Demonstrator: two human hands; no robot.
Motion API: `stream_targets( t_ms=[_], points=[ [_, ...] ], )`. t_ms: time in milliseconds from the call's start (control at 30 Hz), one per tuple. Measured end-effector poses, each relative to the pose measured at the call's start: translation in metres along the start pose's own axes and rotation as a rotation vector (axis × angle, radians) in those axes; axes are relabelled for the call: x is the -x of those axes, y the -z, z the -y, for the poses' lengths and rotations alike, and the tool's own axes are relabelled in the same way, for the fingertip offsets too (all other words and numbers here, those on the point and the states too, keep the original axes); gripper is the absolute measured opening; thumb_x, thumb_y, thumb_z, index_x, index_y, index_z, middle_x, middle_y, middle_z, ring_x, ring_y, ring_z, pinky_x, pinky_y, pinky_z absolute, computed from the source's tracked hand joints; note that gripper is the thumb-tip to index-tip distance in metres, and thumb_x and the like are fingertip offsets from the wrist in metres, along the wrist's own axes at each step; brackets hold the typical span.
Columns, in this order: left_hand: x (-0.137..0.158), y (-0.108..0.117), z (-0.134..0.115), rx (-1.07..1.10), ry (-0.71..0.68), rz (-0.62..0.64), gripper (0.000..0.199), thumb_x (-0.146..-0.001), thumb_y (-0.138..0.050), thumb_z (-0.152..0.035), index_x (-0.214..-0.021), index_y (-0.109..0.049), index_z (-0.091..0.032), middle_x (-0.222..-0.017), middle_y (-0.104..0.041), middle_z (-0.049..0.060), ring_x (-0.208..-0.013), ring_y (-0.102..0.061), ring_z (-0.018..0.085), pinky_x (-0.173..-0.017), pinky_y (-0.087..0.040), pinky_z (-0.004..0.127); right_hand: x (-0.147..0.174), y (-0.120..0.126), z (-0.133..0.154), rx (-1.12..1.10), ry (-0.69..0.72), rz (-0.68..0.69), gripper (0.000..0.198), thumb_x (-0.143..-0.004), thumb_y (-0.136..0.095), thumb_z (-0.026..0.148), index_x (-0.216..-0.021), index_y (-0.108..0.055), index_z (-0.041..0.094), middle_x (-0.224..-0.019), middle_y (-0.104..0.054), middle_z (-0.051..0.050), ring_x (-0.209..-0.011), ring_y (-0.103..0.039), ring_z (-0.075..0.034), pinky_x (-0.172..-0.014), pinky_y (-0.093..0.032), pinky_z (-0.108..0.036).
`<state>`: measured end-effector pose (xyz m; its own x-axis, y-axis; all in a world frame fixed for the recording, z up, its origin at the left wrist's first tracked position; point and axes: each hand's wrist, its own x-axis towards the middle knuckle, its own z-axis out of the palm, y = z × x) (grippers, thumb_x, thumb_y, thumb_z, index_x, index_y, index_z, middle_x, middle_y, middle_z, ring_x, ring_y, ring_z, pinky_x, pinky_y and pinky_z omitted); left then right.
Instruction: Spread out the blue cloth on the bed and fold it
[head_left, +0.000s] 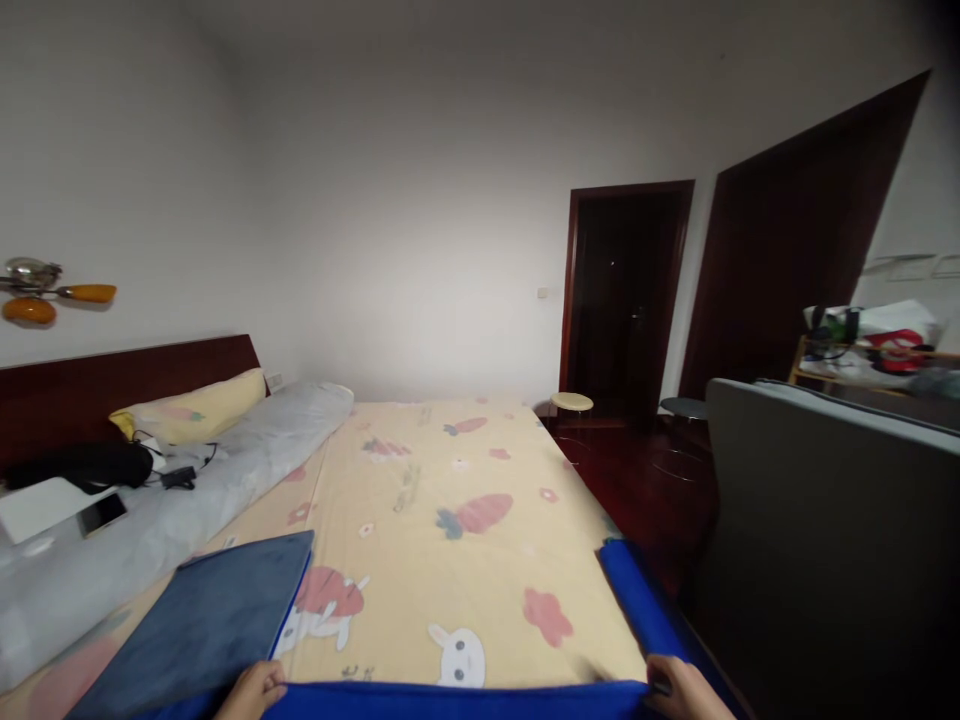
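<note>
Blue cloth held nearly straight along its edge

The left hand and right hand each have a closed grip on the cloth's upper edge, at the near side of the rabbit-and-carrot bedsheet. A folded grey-blue fabric lies beside the left hand; a bright blue roll runs along the bedsheet's right border, near the right hand. A phone rests at far left.

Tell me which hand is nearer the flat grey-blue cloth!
Left. The left hand is by the near end of the grey-blue cloth; the right hand is far to its right.
</note>
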<state>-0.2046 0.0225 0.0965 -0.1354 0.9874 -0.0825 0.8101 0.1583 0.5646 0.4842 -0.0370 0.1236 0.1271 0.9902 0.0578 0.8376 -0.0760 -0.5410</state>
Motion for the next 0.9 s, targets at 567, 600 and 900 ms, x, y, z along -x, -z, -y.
stream_targets(
  t_ms=[567,600,900],
  points=[
    [-0.072,0.051,-0.091,0.781,0.195,-0.280,0.023,-0.061,-0.067,-0.035,-0.075,-0.061,-0.018,-0.064,-0.075,0.007,-0.060,-0.073,0.026,-0.043,-0.043,0.026,-0.107,0.069,0.009,-0.203,0.014,-0.077,0.020,-0.050,-0.054,0.030,-0.062,-0.068,0.021,-0.064,-0.071,-0.001,-0.069,-0.064,-0.020,-0.067,-0.044,-0.028],
    [-0.077,0.056,-0.098,0.842,0.198,-0.294,0.021,-0.061,-0.069,-0.030,-0.076,-0.061,-0.018,-0.064,-0.075,0.007,-0.064,-0.074,0.026,-0.046,-0.047,0.026,-0.113,0.075,0.012,-0.204,0.005,-0.112,0.020,-0.051,-0.055,0.031,-0.062,-0.068,0.021,-0.065,-0.072,-0.002,-0.069,-0.064,-0.021,-0.068,-0.044,-0.029],
    [-0.114,0.110,-0.158,1.209,0.007,-0.520,0.017,-0.067,-0.067,-0.011,-0.082,-0.062,-0.016,-0.067,-0.073,0.002,-0.070,-0.072,0.016,-0.077,-0.061,0.032,-0.167,0.125,0.050,-0.306,-0.098,-0.473,0.038,-0.062,-0.057,0.052,-0.081,-0.071,0.023,-0.086,-0.075,-0.009,-0.085,-0.066,-0.029,-0.073,-0.046,-0.037]
  ],
)
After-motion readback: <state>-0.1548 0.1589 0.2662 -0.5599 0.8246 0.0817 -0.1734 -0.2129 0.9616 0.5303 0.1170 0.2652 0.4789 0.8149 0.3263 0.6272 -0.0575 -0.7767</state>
